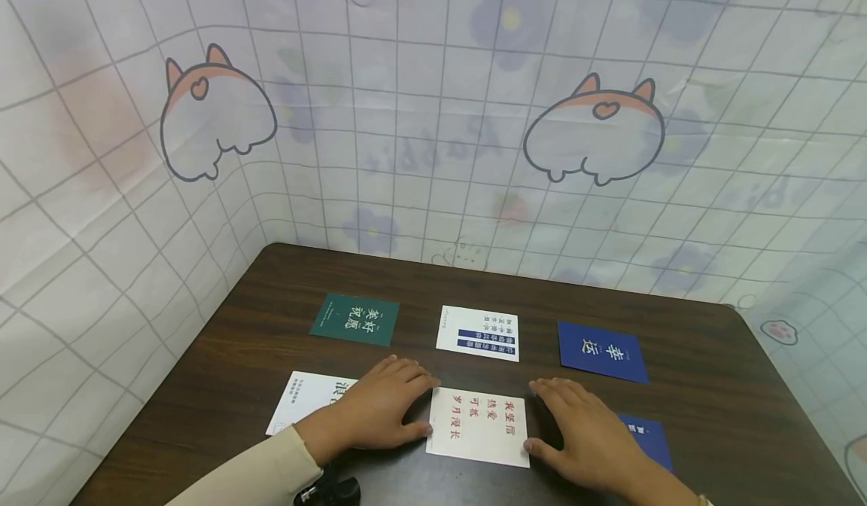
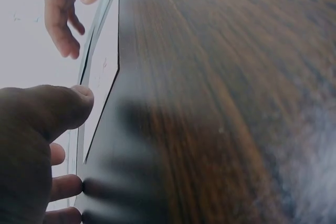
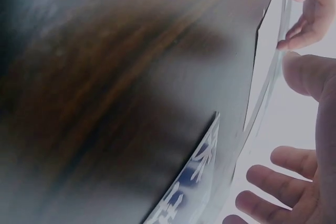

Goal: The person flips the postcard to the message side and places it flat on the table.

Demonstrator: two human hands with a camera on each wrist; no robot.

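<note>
A white card with red writing (image 1: 477,429) lies flat on the dark wooden table. My left hand (image 1: 379,403) is at its left edge, thumb right at the side and fingers stretched forward. On the opposite side, my right hand (image 1: 584,437) has its thumb at the card's right edge, its fingers loosely extended. In the left wrist view the card (image 2: 103,64) shows as a thin slanted sheet beyond the left thumb (image 2: 68,108). My left forearm and hand partly cover a white card with dark green writing (image 1: 308,400). The right hand hides part of a blue card (image 1: 649,442).
Along the back of the table (image 1: 515,284) lie a green card (image 1: 357,319), a white card with blue bands (image 1: 478,331) and a blue card with pale writing (image 1: 602,351). A black object (image 1: 328,491) is beside the left wrist. Patterned cloth (image 1: 420,114) hangs behind.
</note>
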